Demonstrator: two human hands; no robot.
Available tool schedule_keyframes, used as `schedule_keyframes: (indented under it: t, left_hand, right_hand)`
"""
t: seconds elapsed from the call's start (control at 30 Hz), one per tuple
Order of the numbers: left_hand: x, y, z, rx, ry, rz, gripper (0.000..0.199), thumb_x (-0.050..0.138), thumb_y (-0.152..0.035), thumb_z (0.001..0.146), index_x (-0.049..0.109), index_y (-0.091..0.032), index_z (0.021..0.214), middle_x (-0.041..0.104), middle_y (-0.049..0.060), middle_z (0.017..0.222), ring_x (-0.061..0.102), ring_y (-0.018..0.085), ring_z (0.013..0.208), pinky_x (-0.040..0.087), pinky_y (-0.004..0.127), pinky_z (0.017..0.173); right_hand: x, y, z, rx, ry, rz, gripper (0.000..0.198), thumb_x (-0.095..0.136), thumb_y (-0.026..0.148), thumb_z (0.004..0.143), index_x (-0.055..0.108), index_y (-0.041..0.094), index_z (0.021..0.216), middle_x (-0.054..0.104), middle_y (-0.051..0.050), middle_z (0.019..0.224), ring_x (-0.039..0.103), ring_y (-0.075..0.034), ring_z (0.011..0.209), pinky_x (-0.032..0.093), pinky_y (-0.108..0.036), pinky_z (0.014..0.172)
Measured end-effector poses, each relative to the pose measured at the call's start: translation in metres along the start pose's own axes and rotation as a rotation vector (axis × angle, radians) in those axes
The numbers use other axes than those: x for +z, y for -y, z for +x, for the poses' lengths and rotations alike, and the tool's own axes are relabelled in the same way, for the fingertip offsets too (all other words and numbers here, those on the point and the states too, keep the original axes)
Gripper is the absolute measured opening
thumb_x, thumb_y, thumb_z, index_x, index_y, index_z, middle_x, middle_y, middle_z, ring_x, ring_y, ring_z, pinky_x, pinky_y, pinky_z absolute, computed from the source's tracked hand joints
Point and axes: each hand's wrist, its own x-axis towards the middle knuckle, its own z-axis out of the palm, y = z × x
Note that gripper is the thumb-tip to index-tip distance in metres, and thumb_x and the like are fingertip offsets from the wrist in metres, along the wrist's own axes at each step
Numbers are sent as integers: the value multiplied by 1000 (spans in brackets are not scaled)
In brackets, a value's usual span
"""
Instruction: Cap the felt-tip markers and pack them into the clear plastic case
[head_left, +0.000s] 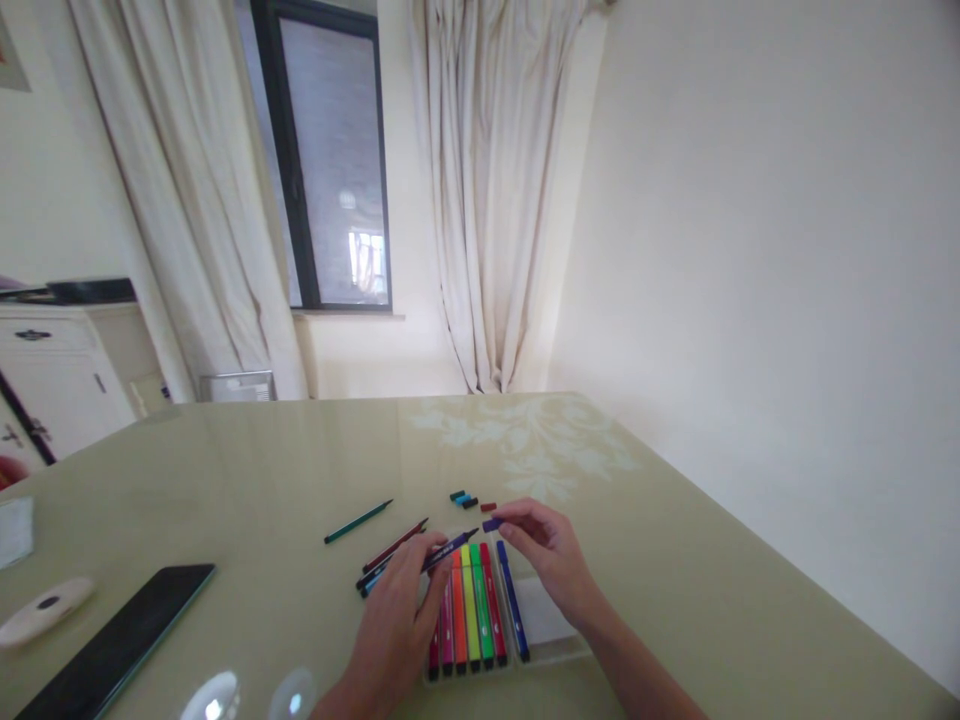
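Observation:
My left hand (401,610) is closed around a dark purple felt-tip pen (452,546), its bare tip pointing up and right. Just past that tip, my right hand (546,550) pinches a purple pen cap (492,524), apart from the pen. Beneath both hands lies a clear pen case (469,676) with several capped pens in a row, among them a yellow pen (470,605), a green pen (481,605) and a blue pen (513,600). Left of the case, uncapped pens lie on the table: a teal pen (358,522), a dark red pen (394,546) and others partly hidden by my left hand.
Several loose caps (463,498) and a red cap (488,507) lie beyond the case. A dark tablet-like device (124,640) and a white oval object (46,610) lie at the left of the green table (247,470). A wall (787,300) borders its right side.

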Motion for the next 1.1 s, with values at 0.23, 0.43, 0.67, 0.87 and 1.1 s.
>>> schedule_keyframes:
  t: [0.23, 0.43, 0.67, 0.87, 1.1]
  left_hand:
    - [-1, 0, 1, 40, 22, 17, 29, 47, -42, 101, 67, -29, 117, 72, 5, 119, 66, 26, 114, 53, 45, 101]
    - [-3, -3, 1, 36, 65, 9, 30, 45, -43, 103, 68, -30, 117, 71, 5, 117, 64, 26, 114, 52, 44, 102]
    - [-3, -2, 2, 68, 86, -46, 30, 47, -39, 103, 69, -32, 122, 72, 5, 117, 65, 24, 111, 53, 41, 101]
    - [-6, -8, 2, 73, 92, -121, 29, 48, -42, 102, 72, -30, 111, 75, 4, 107, 69, 23, 99, 57, 34, 90]
    - [-4, -17, 0, 72, 134, -112, 33, 44, -42, 105, 69, -30, 122, 74, 5, 117, 69, 22, 106, 56, 34, 94]
  right_hand:
    - [0, 0, -1, 21, 2, 9, 25, 78, 45, 85, 78, 24, 99, 77, -8, 108, 70, -24, 100, 55, -38, 92]
    - [1, -4, -1, 22, 22, 2, 25, 78, 45, 84, 79, 24, 98, 76, -8, 105, 70, -23, 99, 55, -37, 92]
    - [5, -7, -3, 39, 75, -50, 27, 79, 47, 82, 81, 23, 95, 78, -6, 92, 72, -23, 89, 58, -35, 84]
    - [6, -8, -4, 80, 73, -15, 25, 83, 45, 79, 81, 22, 89, 79, -6, 86, 72, -21, 81, 57, -32, 76]
    - [15, -3, -6, 128, 15, 102, 28, 85, 46, 77, 79, 23, 90, 78, -5, 86, 71, -20, 82, 55, -31, 78]
